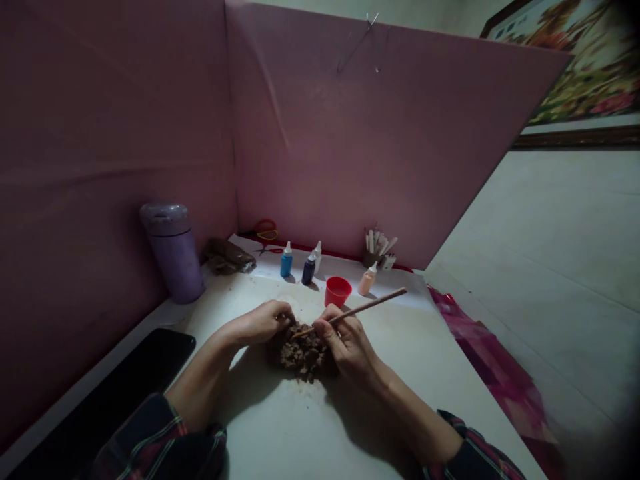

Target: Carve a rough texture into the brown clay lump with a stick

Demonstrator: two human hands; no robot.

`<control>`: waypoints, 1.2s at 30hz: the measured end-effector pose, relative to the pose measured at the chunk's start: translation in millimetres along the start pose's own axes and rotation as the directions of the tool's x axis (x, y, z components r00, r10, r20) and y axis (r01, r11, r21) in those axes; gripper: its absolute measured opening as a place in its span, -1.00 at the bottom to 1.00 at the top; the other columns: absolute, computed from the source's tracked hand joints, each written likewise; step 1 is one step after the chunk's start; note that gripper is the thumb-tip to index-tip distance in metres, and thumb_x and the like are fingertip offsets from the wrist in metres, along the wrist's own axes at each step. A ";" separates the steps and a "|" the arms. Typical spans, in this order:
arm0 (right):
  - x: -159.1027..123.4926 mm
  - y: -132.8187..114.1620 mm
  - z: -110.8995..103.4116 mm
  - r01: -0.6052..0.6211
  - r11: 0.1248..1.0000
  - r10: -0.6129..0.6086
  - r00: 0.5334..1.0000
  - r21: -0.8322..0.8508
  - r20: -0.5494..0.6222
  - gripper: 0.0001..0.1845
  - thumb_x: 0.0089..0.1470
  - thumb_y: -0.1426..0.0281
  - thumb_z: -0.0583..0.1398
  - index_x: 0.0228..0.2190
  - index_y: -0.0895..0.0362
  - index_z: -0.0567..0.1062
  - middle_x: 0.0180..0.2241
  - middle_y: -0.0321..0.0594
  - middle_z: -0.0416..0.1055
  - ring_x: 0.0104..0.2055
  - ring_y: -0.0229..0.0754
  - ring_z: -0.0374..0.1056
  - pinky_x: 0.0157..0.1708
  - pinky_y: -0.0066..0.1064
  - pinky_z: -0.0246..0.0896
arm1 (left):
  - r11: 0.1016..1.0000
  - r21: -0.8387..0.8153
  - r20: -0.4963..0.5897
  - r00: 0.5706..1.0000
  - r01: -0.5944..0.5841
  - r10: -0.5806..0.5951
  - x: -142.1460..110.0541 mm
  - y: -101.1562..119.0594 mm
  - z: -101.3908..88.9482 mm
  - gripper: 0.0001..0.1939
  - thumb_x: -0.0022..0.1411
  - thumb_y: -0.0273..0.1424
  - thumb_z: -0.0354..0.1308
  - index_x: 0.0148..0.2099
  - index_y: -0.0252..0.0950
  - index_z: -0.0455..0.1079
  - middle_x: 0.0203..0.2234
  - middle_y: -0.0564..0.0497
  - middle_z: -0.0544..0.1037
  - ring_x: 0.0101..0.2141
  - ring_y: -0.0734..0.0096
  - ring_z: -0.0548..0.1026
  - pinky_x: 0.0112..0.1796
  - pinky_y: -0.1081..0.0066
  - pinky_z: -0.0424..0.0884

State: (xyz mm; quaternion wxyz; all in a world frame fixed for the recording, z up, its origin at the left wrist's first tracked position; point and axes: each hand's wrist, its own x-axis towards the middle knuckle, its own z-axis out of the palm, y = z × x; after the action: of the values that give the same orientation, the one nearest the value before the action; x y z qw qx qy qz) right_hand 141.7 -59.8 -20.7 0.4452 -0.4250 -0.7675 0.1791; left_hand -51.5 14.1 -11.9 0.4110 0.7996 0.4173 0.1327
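Note:
A rough, crumbly lump of brown clay (304, 359) sits on the white table between my hands. At its upper left edge, my left hand (264, 323) has its fingers curled in against the clay; the fingertips are partly hidden. My right hand (353, 345) pinches a thin, clay-smeared stick (374, 303) from the clay's right side. The stick slants down to the left, its lower tip touching the top of the lump, while its far end points up to the right. Just beyond my right hand stands a small red cup (338, 291).
Small dropper bottles, light blue (286, 263), dark blue (309, 271), white (317, 256) and peach (367, 281), stand behind the clay. Further back are scissors (267, 251) and a pot of tools (373, 257). A purple tumbler (175, 257), brown bundle (227, 256) and black phone (145, 373) lie leftward.

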 end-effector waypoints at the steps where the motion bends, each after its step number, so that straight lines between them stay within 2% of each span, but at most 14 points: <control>1: -0.5 0.2 -0.6 -0.012 1.000 0.012 1.000 0.003 0.009 -0.75 0.26 0.37 0.03 -0.48 0.11 0.31 -0.55 -0.35 0.23 -0.51 -0.29 0.18 -0.48 -0.47 0.06 | 1.000 -0.002 -0.001 1.000 0.003 -0.003 0.0 0.0 0.0 -0.76 0.02 -0.35 -0.06 -0.34 -0.36 0.36 -0.47 -0.01 0.41 -0.40 0.33 0.31 -0.34 0.38 0.24; 5: -6.4 -1.5 6.1 0.002 1.000 -0.002 0.999 -0.016 0.034 -0.75 0.27 0.36 0.01 -0.45 0.11 0.31 -0.54 -0.33 0.25 -0.51 -0.27 0.17 -0.50 -0.47 0.07 | 1.000 -0.009 -0.013 1.000 0.006 -0.006 -0.7 0.5 0.2 -0.75 0.03 -0.34 -0.05 -0.32 -0.37 0.37 -0.47 -0.01 0.41 -0.40 0.33 0.31 -0.34 0.36 0.25; 9: -13.8 -0.7 22.7 0.193 0.971 -0.193 0.981 -0.142 0.020 -0.70 0.30 0.32 -0.06 -0.45 0.11 0.29 -0.48 -0.25 0.28 -0.46 -0.21 0.17 -0.45 -0.40 0.11 | 1.000 -0.017 -0.017 1.000 0.007 -0.008 -1.0 0.2 0.2 -0.77 0.02 -0.34 -0.04 -0.33 -0.34 0.37 -0.48 0.00 0.41 -0.39 0.33 0.32 -0.35 0.38 0.24; 11: -16.0 3.0 27.5 0.328 0.925 -0.325 0.945 -0.194 0.050 -0.67 0.32 0.31 -0.07 -0.46 0.10 0.29 -0.50 -0.24 0.26 -0.46 -0.19 0.15 -0.45 -0.38 0.11 | 1.000 -0.009 -0.014 1.000 0.004 -0.004 -0.3 -0.3 0.1 -0.78 0.01 -0.35 -0.03 -0.34 -0.33 0.37 -0.47 0.01 0.41 -0.38 0.33 0.32 -0.33 0.39 0.25; 14: -17.1 8.9 24.2 0.492 0.855 -0.481 0.871 -0.164 0.104 -0.69 0.31 0.29 -0.02 -0.46 0.10 0.31 -0.54 -0.26 0.26 -0.47 -0.20 0.15 -0.47 -0.38 0.10 | 1.000 0.015 -0.020 1.000 0.003 -0.003 0.9 -0.7 0.0 -0.79 -0.01 -0.36 -0.02 -0.35 -0.33 0.37 -0.47 0.00 0.42 -0.38 0.32 0.33 -0.33 0.38 0.25; 16: -17.8 10.4 16.0 0.461 0.880 -0.463 0.886 -0.110 0.009 -0.73 0.30 0.31 -0.01 -0.41 0.11 0.35 -0.52 -0.25 0.29 -0.46 -0.20 0.18 -0.46 -0.37 0.11 | 1.000 0.018 -0.022 1.000 0.006 -0.006 1.3 -0.4 0.1 -0.78 -0.02 -0.36 -0.01 -0.35 -0.34 0.38 -0.47 -0.01 0.43 -0.39 0.32 0.33 -0.34 0.37 0.24; 18: -19.0 10.2 6.9 0.351 0.935 -0.354 0.921 -0.053 -0.160 -0.76 0.29 0.34 -0.01 -0.37 0.11 0.36 -0.50 -0.25 0.29 -0.46 -0.20 0.20 -0.46 -0.37 0.11 | 1.000 0.013 -0.024 1.000 0.011 -0.011 1.2 0.0 0.3 -0.77 -0.02 -0.35 -0.01 -0.34 -0.34 0.39 -0.46 -0.02 0.44 -0.39 0.31 0.34 -0.34 0.37 0.25; 20: -20.1 9.4 0.5 0.252 0.967 -0.250 0.930 -0.028 -0.269 -0.76 0.28 0.39 -0.01 -0.41 0.11 0.35 -0.51 -0.27 0.26 -0.48 -0.22 0.19 -0.46 -0.38 0.10 | 1.000 0.005 -0.029 0.999 0.014 -0.014 1.0 0.0 0.7 -0.76 -0.01 -0.34 -0.01 -0.34 -0.34 0.39 -0.45 -0.02 0.45 -0.37 0.30 0.35 -0.34 0.37 0.25; 22: -20.4 8.8 -1.1 0.166 0.985 -0.170 0.948 -0.037 -0.267 -0.74 0.27 0.40 0.00 -0.47 0.11 0.33 -0.54 -0.30 0.23 -0.50 -0.23 0.18 -0.47 -0.39 0.09 | 1.000 0.002 -0.028 1.000 0.012 -0.012 1.1 -0.5 1.1 -0.76 -0.01 -0.34 -0.02 -0.33 -0.34 0.39 -0.45 -0.03 0.45 -0.37 0.29 0.35 -0.33 0.37 0.25; 26: -18.0 9.1 5.6 0.048 0.997 -0.056 0.990 -0.059 -0.129 -0.75 0.26 0.41 0.03 -0.49 0.11 0.30 -0.55 -0.32 0.25 -0.49 -0.25 0.21 -0.46 -0.42 0.10 | 1.000 0.028 -0.023 1.000 0.000 0.001 2.1 -2.1 1.2 -0.75 0.00 -0.34 -0.03 -0.33 -0.35 0.39 -0.47 -0.01 0.44 -0.39 0.31 0.33 -0.33 0.37 0.25; 30: -17.8 11.0 8.4 0.062 0.996 -0.067 0.994 -0.061 -0.084 -0.77 0.26 0.42 0.03 -0.46 0.12 0.33 -0.50 -0.29 0.30 -0.44 -0.24 0.24 -0.41 -0.41 0.13 | 0.999 0.034 -0.019 1.000 -0.010 0.011 2.9 -2.6 0.7 -0.75 0.00 -0.34 -0.02 -0.33 -0.35 0.38 -0.45 -0.02 0.44 -0.37 0.31 0.32 -0.32 0.37 0.25; 32: -20.2 11.7 6.4 0.106 0.993 -0.113 0.985 -0.059 -0.130 -0.77 0.25 0.43 0.03 -0.46 0.11 0.34 -0.51 -0.28 0.28 -0.44 -0.23 0.23 -0.41 -0.40 0.13 | 1.000 0.020 -0.019 1.000 -0.003 0.003 2.8 -2.6 0.6 -0.76 0.00 -0.33 -0.01 -0.32 -0.34 0.38 -0.44 -0.01 0.44 -0.37 0.32 0.33 -0.32 0.38 0.25; 36: -25.7 9.8 2.1 0.157 0.987 -0.142 0.938 0.022 -0.315 -0.74 0.26 0.42 0.01 -0.48 0.11 0.32 -0.52 -0.30 0.22 -0.48 -0.23 0.19 -0.45 -0.39 0.10 | 1.000 0.003 -0.021 1.000 -0.002 0.002 2.4 -3.1 0.7 -0.75 0.00 -0.33 0.00 -0.31 -0.35 0.40 -0.45 -0.02 0.45 -0.38 0.30 0.34 -0.33 0.37 0.25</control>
State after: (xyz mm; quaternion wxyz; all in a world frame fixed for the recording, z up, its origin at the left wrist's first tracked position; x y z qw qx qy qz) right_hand 151.0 -74.8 -41.9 0.5832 -0.3778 -0.7131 0.0930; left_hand -51.3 16.5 -15.0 0.4053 0.7991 0.4212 0.1410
